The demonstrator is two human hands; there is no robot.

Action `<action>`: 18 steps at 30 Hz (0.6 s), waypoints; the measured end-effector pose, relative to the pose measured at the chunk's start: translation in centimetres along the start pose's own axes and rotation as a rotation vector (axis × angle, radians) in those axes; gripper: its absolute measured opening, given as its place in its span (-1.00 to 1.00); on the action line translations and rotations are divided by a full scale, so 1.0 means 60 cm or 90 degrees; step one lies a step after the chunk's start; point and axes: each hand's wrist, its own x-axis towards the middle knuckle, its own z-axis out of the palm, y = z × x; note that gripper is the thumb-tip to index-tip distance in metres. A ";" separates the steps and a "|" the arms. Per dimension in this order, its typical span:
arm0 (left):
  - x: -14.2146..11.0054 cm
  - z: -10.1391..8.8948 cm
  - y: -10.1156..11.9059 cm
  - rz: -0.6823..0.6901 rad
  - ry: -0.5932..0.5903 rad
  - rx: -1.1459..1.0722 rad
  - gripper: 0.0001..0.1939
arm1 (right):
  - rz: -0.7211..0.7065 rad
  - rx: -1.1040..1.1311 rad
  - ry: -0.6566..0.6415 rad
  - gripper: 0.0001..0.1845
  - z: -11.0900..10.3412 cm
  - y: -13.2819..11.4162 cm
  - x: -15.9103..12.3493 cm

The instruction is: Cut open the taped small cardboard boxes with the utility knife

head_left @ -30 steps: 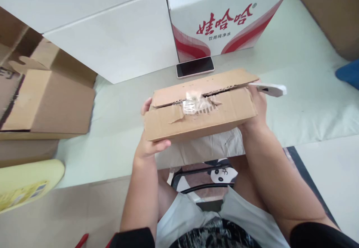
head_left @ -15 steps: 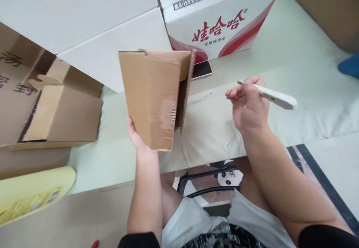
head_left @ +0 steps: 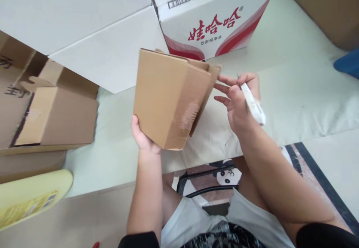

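A small brown cardboard box is held up, tilted, above the cloth-covered table. My left hand grips its lower left corner, thumb on the near face. On the box's right side a flap stands out, and a rough, torn patch shows on the narrow face. My right hand holds a white utility knife between thumb and index finger, its thin blade end pointing up. The other fingers of that hand stretch toward the flap; the fingertips are at its edge, and I cannot tell whether they touch.
Behind stands a white and red water carton beside a larger white box. Brown cartons and a pale yellow bottle are at the left. A blue object lies at the right edge. The pale tablecloth ends above my lap.
The box has turned and shifted right, showing more of its broad face and covering the phone behind it. My right hand has moved left to the flap, its fingers spreading and the knife swinging steeper.
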 end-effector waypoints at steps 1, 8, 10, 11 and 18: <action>-0.002 0.001 0.000 0.004 -0.008 0.010 -0.45 | -0.024 -0.006 -0.022 -0.50 0.000 0.002 -0.001; -0.009 -0.003 0.011 -0.034 -0.038 0.020 -0.44 | -0.101 -0.179 -0.053 -0.50 -0.028 0.025 0.003; -0.009 -0.004 0.014 -0.036 -0.026 0.015 -0.48 | -0.154 -0.279 -0.021 -0.50 -0.034 0.025 0.003; -0.008 -0.004 0.016 -0.044 -0.023 0.015 -0.50 | -0.181 -0.327 -0.011 -0.51 -0.035 0.024 0.003; 0.001 -0.014 0.020 -0.101 -0.038 0.066 -0.47 | -0.167 -0.623 -0.056 -0.61 -0.023 0.012 -0.003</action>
